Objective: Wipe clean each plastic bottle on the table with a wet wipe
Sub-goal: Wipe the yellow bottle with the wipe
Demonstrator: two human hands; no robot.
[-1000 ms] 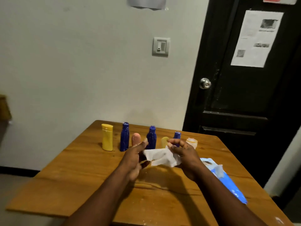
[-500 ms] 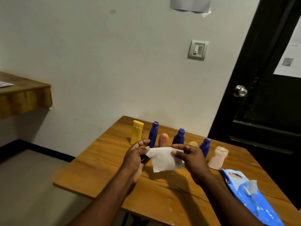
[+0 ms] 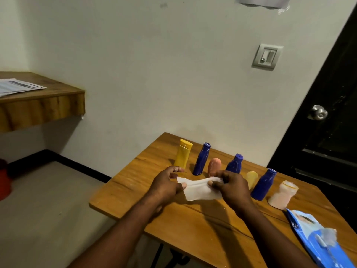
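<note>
My left hand (image 3: 166,185) and right hand (image 3: 231,187) pinch the wet wipe (image 3: 199,191), now spread open from its earlier bunch; the bottles (image 3: 234,165) just beyond my fingers stand untouched, wiping not yet begun.

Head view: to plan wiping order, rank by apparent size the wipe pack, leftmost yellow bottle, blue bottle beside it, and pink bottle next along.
1. wipe pack, though nearest the camera and cut off.
2. yellow bottle and blue bottle: alike, unranked.
3. pink bottle, base hidden.

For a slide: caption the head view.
Left hand and right hand hold a wet wipe before seven plastic bottles.
</note>
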